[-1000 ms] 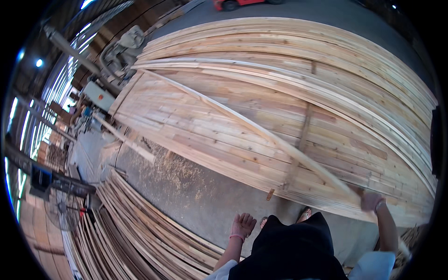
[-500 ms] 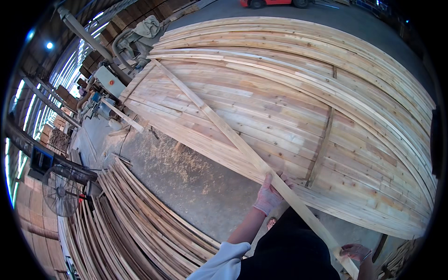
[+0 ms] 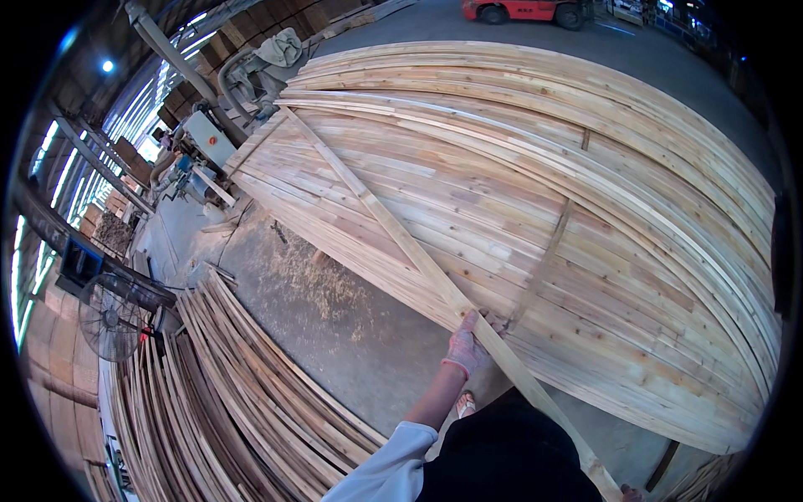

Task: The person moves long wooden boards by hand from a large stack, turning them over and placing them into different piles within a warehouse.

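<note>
Sawdust-strewn concrete floor (image 3: 335,326) fills the middle of the head view, inside a large timber workshop. From twelve to four o'clock a broad stack of pale boards (image 3: 602,251) spreads across the floor, with a thin cross-batten (image 3: 544,259) lying over it. At seven o'clock a second pile of narrow strips (image 3: 226,402) fans out, and beside it at eight o'clock stands a round floor fan (image 3: 109,318). Woodworking machinery (image 3: 205,146) sits at ten o'clock, near the far end of the stack, and a red forklift (image 3: 527,10) shows at the twelve o'clock edge.

A long narrow slat (image 3: 393,226) runs diagonally over the stack, from about eleven o'clock down to the five o'clock edge, lying across the boards beneath it. The person's left hand (image 3: 466,347), in a pinkish work glove, is at about six o'clock, with the fingers closed over the slat's near part and the thumb beneath. The white sleeve (image 3: 385,460) comes up from the lower edge. The right hand (image 3: 629,494) barely shows at the five o'clock rim by the slat's near end; whether it grips the slat cannot be told.
</note>
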### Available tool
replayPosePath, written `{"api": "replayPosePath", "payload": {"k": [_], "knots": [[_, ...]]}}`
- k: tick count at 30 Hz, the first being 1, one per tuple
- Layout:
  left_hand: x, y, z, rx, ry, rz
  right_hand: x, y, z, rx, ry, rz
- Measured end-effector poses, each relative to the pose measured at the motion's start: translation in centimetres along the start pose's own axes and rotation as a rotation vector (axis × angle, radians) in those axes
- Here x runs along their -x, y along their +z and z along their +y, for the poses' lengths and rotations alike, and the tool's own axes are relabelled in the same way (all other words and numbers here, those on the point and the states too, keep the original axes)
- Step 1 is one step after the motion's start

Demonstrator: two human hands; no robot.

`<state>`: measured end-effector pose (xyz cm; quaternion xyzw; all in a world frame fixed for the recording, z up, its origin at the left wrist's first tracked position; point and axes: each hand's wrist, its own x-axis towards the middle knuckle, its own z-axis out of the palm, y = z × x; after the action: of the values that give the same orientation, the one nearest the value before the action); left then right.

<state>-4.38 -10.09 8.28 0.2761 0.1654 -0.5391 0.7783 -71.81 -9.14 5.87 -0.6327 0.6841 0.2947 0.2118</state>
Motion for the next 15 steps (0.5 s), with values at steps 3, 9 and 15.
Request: {"api": "replayPosePath", "payload": {"k": [3,9,15], "knots": [[-0.5,0.4,-2.3,-0.033,0.026,-0.001,-0.5,1.4,2.8,0.057,-0.088,0.206],[3.9,3.2,-7.5,-0.072,-0.021,0.221,-0.5,-0.3,6.0,0.289,-0.093,0.744],[5.2,2.0,-7.5,-0.075,0.054,0.257,-3.3,-3.8,7.0,0.254,-0.361,0.411]]}}
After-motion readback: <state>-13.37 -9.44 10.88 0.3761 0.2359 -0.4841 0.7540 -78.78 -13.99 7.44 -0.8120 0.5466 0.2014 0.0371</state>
